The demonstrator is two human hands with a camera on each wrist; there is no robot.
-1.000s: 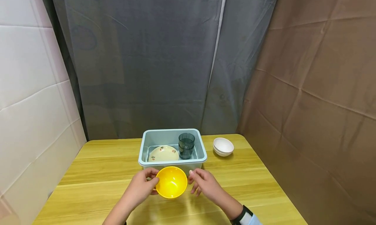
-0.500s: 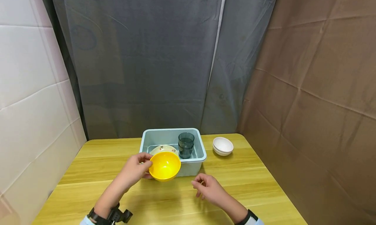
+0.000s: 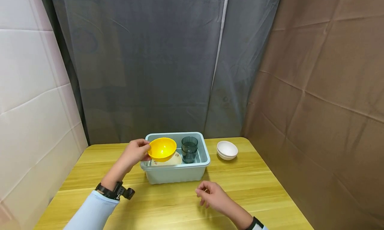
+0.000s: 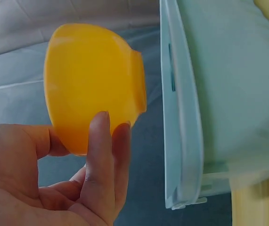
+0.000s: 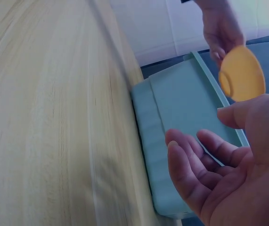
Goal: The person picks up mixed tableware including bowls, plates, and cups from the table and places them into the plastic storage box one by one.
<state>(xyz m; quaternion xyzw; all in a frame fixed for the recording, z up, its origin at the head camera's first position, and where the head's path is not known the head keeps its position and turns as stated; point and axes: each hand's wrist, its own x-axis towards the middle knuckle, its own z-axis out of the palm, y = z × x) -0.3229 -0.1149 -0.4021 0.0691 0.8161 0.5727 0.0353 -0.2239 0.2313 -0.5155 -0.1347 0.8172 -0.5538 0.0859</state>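
Note:
My left hand (image 3: 135, 152) pinches a yellow bowl (image 3: 163, 149) by its left side, thumb at the rim and fingers against the outer wall. In the head view the bowl overlaps the left part of a light blue plastic bin (image 3: 177, 174); the left wrist view has the bowl (image 4: 89, 84) beside the bin's rim (image 4: 186, 103). A cream plate (image 3: 172, 160) with a floral pattern lies in the bin, partly hidden behind the bowl. Stacked dark glass tumblers (image 3: 189, 149) stand at the bin's right. My right hand (image 3: 213, 196) hovers loosely curled over the table, holding nothing.
Two nested white bowls (image 3: 227, 150) stand on the wooden table (image 3: 168, 206) to the right of the bin. A grey curtain (image 3: 144, 73) hangs behind the table, with a white sheet (image 3: 33, 90) on the left and a brown one (image 3: 324, 90) on the right.
My left hand has carried the yellow bowl forward and left, from in front of the bin to over it. My right hand has drawn back slightly from the bowl.

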